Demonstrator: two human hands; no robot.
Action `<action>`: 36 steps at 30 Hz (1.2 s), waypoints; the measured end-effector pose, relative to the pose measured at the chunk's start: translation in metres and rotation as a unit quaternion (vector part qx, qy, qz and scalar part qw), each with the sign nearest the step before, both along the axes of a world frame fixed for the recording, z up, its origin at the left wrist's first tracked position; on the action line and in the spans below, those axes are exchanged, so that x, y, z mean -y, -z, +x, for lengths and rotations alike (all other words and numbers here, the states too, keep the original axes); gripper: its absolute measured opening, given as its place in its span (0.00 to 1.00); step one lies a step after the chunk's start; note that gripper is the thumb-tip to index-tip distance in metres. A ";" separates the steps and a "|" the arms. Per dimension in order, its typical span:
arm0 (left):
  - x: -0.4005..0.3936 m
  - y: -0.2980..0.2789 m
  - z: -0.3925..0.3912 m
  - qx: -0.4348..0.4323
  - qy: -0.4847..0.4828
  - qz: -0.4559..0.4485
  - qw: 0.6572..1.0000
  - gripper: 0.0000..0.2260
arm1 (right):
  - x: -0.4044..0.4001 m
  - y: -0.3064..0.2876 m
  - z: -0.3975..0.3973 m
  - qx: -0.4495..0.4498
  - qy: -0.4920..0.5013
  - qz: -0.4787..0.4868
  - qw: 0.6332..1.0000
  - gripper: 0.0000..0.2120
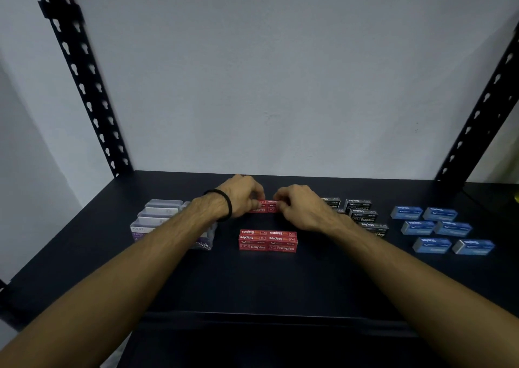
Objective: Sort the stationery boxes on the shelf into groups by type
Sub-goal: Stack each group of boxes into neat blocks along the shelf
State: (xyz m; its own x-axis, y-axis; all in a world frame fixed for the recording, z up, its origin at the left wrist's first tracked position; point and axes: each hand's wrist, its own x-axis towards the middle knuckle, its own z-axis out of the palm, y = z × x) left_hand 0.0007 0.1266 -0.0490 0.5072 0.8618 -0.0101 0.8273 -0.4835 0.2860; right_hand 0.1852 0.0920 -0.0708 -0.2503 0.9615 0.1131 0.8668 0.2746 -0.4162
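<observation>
On the black shelf (280, 280), both hands meet at the middle back. My left hand (241, 196) and my right hand (302, 207) each pinch an end of a pair of red staple boxes (266, 207) lying side by side. Nearer to me sits a block of several red staple boxes (268, 240). Clear paper-clip boxes (157, 218) are grouped at the left, partly hidden by my left forearm. Black staple boxes (362, 213) stand right of my right hand, some hidden behind it. Blue staple boxes (441, 228) lie in two columns at the far right.
Black perforated uprights rise at the back left (84, 86) and back right (483, 106) of the shelf. A pale wall (266, 72) closes the back. The shelf's front edge (266, 315) runs below my forearms.
</observation>
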 end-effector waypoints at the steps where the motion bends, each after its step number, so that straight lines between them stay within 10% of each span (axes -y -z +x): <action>1: 0.001 -0.001 0.000 -0.001 0.002 -0.004 1.000 0.09 | 0.001 0.000 0.000 -0.004 -0.001 -0.007 1.000 0.11; 36: 0.062 -0.010 -0.015 -0.017 0.034 -0.091 0.995 0.17 | 0.058 -0.010 0.003 0.000 -0.032 -0.098 0.995 0.24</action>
State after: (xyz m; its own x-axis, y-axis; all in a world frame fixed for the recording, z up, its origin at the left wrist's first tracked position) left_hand -0.0142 0.0651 -0.0391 0.5609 0.8081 -0.1800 0.8050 -0.4815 0.3467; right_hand 0.1883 0.0343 -0.0604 -0.3110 0.9474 -0.0757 0.8504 0.2419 -0.4673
